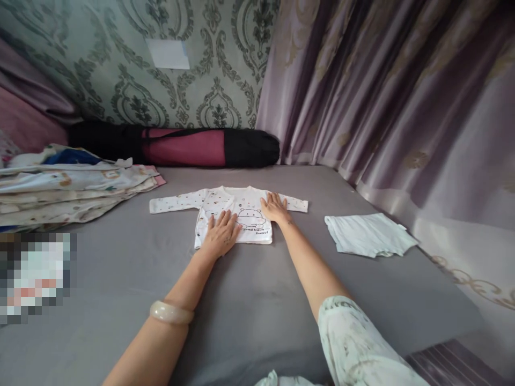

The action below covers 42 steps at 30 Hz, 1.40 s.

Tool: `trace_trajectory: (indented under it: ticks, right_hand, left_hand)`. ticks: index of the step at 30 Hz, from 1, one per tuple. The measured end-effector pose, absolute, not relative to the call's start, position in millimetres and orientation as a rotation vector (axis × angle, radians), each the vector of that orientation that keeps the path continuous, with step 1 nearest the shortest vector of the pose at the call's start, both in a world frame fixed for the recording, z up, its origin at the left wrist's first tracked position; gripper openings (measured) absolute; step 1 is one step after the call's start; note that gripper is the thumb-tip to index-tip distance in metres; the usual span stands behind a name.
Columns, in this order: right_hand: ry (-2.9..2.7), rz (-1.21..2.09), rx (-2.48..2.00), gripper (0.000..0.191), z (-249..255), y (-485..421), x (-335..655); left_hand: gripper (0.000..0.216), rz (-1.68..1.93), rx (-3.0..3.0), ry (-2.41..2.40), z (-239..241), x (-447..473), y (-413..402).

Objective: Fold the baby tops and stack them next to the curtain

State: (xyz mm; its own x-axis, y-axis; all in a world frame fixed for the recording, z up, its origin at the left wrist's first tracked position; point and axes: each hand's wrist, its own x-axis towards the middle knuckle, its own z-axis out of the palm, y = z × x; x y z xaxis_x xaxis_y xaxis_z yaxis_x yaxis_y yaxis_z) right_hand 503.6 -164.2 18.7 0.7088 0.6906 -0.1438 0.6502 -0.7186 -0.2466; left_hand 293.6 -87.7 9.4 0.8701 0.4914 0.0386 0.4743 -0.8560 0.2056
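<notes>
A small white baby shirt [250, 201] with a printed cartoon animal lies flat on the grey sheet [257, 289], both sleeves stretched out sideways. My left hand [222, 233] rests palm down on the lower left part of the shirt, fingers spread. Near the base of the right sleeve, my right hand [275, 207] also lies flat on the cloth, its fingers apart. Neither hand grips the fabric. A pale bangle [171, 312] circles my left forearm.
Pale folded shorts [370, 235] lie to the right. At the left is a pile of folded cloths [72, 187]. A black and dark pink long bag [185, 146] lies along the patterned wall [197, 80]. Purple curtains [362, 96] hang at the right. A blurred patch covers something at the left edge.
</notes>
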Motion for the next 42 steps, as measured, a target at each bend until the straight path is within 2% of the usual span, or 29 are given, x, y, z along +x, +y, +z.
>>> trace_trajectory:
  ticks: [8,16,21,33,35,39,42]
  right_hand:
    - [-1.086,0.309,-2.689,0.068,9,-167,505]
    - [-0.978,0.365,-2.668,0.068,15,-180,516]
    - [-0.807,0.393,-2.749,0.065,19,-198,531]
    - [-0.417,0.049,-2.85,0.044,24,-235,563]
    - [-0.35,0.004,-2.847,0.04,27,-238,564]
    - [-0.245,-0.003,-2.831,0.035,32,-240,569]
    - [-0.164,0.05,-2.81,0.037,31,-239,575]
  left_hand:
    - [0.056,0.043,2.874,0.777,13,294,-86]
    - [0.05,-0.175,2.948,0.74,39,308,-84]
    - [0.059,-0.28,2.97,0.751,51,319,-91]
    - [0.069,-0.416,3.01,0.769,68,337,-90]
    - [0.065,-0.399,3.001,0.78,72,342,-85]
    - [0.042,-0.387,2.953,0.856,76,355,-76]
    - [0.032,-0.247,2.952,0.851,73,368,-71]
